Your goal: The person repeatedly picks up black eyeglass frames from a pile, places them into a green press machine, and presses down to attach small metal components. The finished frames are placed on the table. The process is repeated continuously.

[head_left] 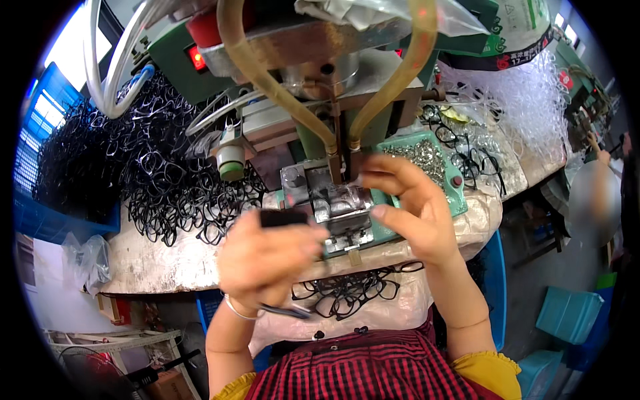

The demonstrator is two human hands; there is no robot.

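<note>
My left hand (263,257), smeared by motion, is closed in front of the machine's fixture. Black parts of what looks like a glasses frame (285,311) stick out above and below it. My right hand (427,217) reaches to the right side of the metal fixture (340,201). Its thumb and fingers are apart, and nothing shows between them. Over the fixture stands a press-like machine head (323,67), with two yellowish hoses (390,73) running down to its tip. Several black glasses frames (353,293) lie on the cloth at my lap.
A large heap of black glasses frames (160,167) covers the left of the bench, beside a blue crate (47,213). At the right stand a green tray (457,197) of small metal parts and a pile of clear plastic pieces (513,113). Farther right, a person (593,193) appears.
</note>
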